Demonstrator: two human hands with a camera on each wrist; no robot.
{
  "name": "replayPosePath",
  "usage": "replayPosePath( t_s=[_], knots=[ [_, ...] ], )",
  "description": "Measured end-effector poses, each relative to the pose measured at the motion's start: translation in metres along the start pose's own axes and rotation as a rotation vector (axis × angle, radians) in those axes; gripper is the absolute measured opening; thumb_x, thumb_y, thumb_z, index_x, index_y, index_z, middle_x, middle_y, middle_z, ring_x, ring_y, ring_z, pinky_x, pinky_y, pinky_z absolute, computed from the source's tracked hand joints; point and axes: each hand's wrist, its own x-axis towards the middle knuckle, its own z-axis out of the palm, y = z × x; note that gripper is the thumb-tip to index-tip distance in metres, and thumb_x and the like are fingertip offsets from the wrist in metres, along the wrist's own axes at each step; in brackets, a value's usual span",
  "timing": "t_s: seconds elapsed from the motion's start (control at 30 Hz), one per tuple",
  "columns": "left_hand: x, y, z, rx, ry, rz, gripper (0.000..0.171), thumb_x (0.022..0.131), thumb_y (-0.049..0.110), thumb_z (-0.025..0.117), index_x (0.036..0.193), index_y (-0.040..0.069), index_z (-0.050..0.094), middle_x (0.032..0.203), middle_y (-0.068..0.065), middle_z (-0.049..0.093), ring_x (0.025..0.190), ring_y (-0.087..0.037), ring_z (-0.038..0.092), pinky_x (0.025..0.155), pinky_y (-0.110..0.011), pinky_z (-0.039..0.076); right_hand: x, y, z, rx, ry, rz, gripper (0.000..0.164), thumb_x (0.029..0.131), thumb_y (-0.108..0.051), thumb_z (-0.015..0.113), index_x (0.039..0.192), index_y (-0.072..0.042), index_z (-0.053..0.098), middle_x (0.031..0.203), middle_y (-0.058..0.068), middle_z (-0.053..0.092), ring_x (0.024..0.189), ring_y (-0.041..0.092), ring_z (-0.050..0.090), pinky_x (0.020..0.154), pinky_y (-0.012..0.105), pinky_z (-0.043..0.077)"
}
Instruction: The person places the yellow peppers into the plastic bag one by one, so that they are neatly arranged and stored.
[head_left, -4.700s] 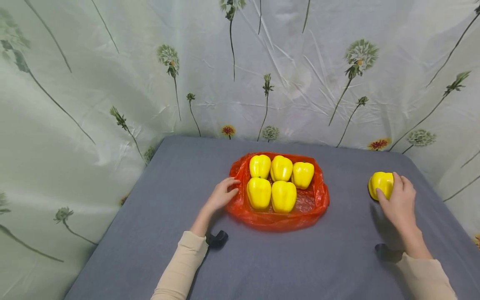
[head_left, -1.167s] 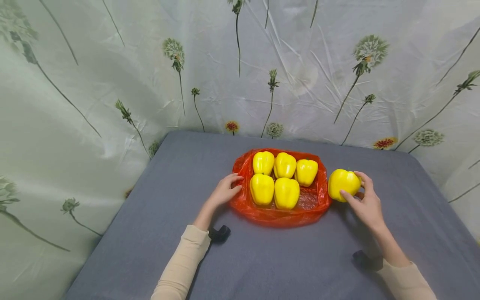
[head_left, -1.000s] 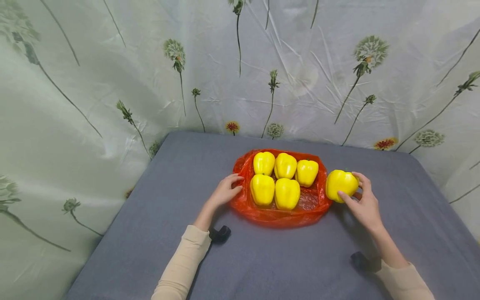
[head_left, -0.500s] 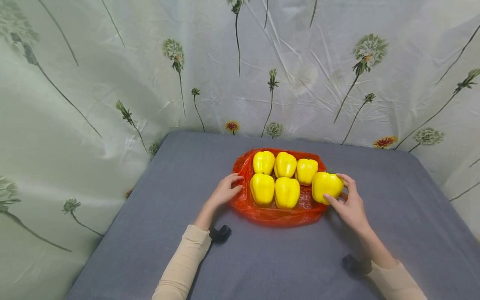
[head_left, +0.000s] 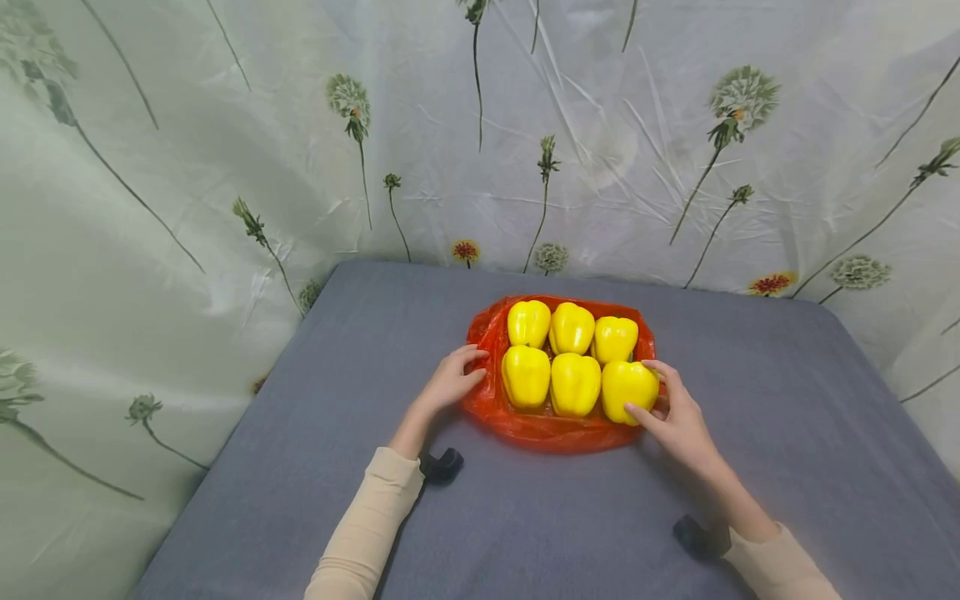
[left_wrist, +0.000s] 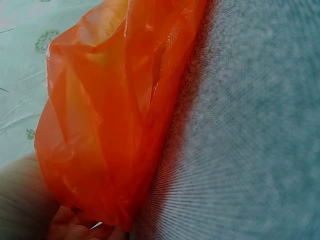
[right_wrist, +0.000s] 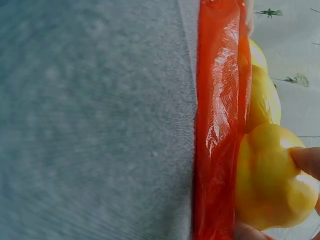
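Observation:
My right hand (head_left: 681,421) grips a yellow bell pepper (head_left: 627,390) at the front right corner inside an open red plastic bag (head_left: 551,439). In the right wrist view, the thumb presses on that pepper's side above the bag's rim. Several other yellow bell peppers sit in two rows in the bag, one of them (head_left: 575,385) just left of the held one. At the bag's left edge, my left hand (head_left: 448,382) holds the rim. The left wrist view shows the thumb and fingers around the bag's plastic, the fingertips partly hidden.
The bag lies on a table with a grey cloth (head_left: 540,525). Behind and to the left hangs a pale curtain (head_left: 420,100) printed with dandelions. A black strap piece (head_left: 444,465) sits at the left wrist, another (head_left: 697,537) at the right.
My right hand has carried the pepper leftward from the table's right side, over the bag's right rim and down into its front right corner. The left hand has stayed at the rim.

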Motion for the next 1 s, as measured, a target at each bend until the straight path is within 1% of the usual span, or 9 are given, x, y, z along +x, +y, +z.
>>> replayPosePath(
  t_s=[0.07,0.1,0.27,0.43,0.57,0.63,0.8,0.9,1.0],
  knots=[
    [0.000,0.000,0.000,0.000,0.001,-0.002,0.037,0.090,0.012,0.055,0.125,0.000,0.057,0.139,-0.020,0.048,0.131,-0.036,0.044,0.111,-0.048,0.035,-0.001,0.000,0.000,-0.011,-0.020,0.007,0.067,0.086,-0.019,0.066,0.140,-0.014,0.027,0.130,0.025,0.043,0.100,0.042,0.060,0.081,0.046,0.056],
    [0.000,0.000,0.000,0.002,0.000,-0.008,0.037,0.090,0.012,0.055,0.125,0.000,0.057,0.139,-0.020,0.048,0.131,-0.036,0.043,0.111,-0.048,0.035,-0.001,0.000,0.000,-0.013,-0.027,0.009,0.068,0.086,-0.019,0.066,0.141,-0.014,0.027,0.130,0.025,0.043,0.100,0.042,0.060,0.081,0.047,0.055],
    [0.000,-0.002,-0.001,0.002,0.005,-0.014,0.037,0.090,0.012,0.055,0.125,0.000,0.057,0.139,-0.020,0.048,0.132,-0.036,0.043,0.111,-0.048,0.034,0.001,-0.002,-0.003,-0.036,-0.082,0.024,0.069,0.088,-0.027,0.065,0.142,-0.016,0.024,0.131,0.025,0.042,0.102,0.039,0.058,0.082,0.047,0.056],
    [-0.002,-0.004,-0.001,0.003,0.005,-0.019,0.038,0.090,0.013,0.055,0.126,0.001,0.057,0.140,-0.020,0.047,0.133,-0.036,0.042,0.112,-0.048,0.034,0.003,-0.003,-0.008,-0.075,-0.169,0.050,0.068,0.090,-0.036,0.059,0.144,-0.015,0.022,0.138,0.025,0.040,0.112,0.039,0.051,0.089,0.055,0.050],
    [-0.003,-0.004,0.000,0.001,0.014,-0.007,0.037,0.090,0.012,0.055,0.125,0.000,0.058,0.139,-0.021,0.048,0.131,-0.036,0.043,0.111,-0.048,0.034,0.004,-0.003,-0.010,-0.118,-0.219,0.058,0.067,0.092,-0.040,0.054,0.144,-0.014,0.022,0.141,0.025,0.038,0.114,0.039,0.048,0.092,0.059,0.046],
    [-0.003,-0.005,-0.001,-0.001,0.019,-0.001,0.037,0.089,0.011,0.055,0.124,-0.001,0.058,0.138,-0.022,0.049,0.130,-0.037,0.044,0.110,-0.049,0.035,0.005,-0.003,-0.009,-0.131,-0.226,0.054,0.068,0.092,-0.042,0.053,0.145,-0.013,0.022,0.140,0.025,0.039,0.112,0.038,0.049,0.091,0.058,0.047],
    [-0.001,-0.005,-0.001,0.005,0.014,0.008,0.036,0.090,0.012,0.055,0.124,0.000,0.058,0.138,-0.022,0.049,0.130,-0.037,0.044,0.111,-0.049,0.034,0.007,-0.004,-0.007,-0.151,-0.212,0.054,0.071,0.091,-0.045,0.053,0.145,-0.011,0.021,0.141,0.024,0.039,0.114,0.037,0.047,0.094,0.059,0.045],
    [0.000,-0.005,-0.002,0.005,-0.011,-0.006,0.037,0.092,0.016,0.054,0.126,0.002,0.057,0.140,-0.021,0.047,0.132,-0.036,0.042,0.112,-0.049,0.033,0.007,-0.005,-0.007,-0.169,-0.208,0.044,0.072,0.091,-0.044,0.053,0.145,-0.009,0.021,0.141,0.025,0.039,0.116,0.038,0.047,0.095,0.059,0.045],
    [0.001,-0.004,-0.006,0.001,-0.047,-0.025,0.039,0.093,0.020,0.053,0.129,0.004,0.055,0.143,-0.020,0.043,0.135,-0.036,0.039,0.113,-0.049,0.031,0.008,-0.007,-0.010,-0.177,-0.212,0.032,0.072,0.092,-0.041,0.054,0.146,-0.006,0.022,0.141,0.027,0.039,0.116,0.040,0.048,0.094,0.059,0.046]
  ],
)
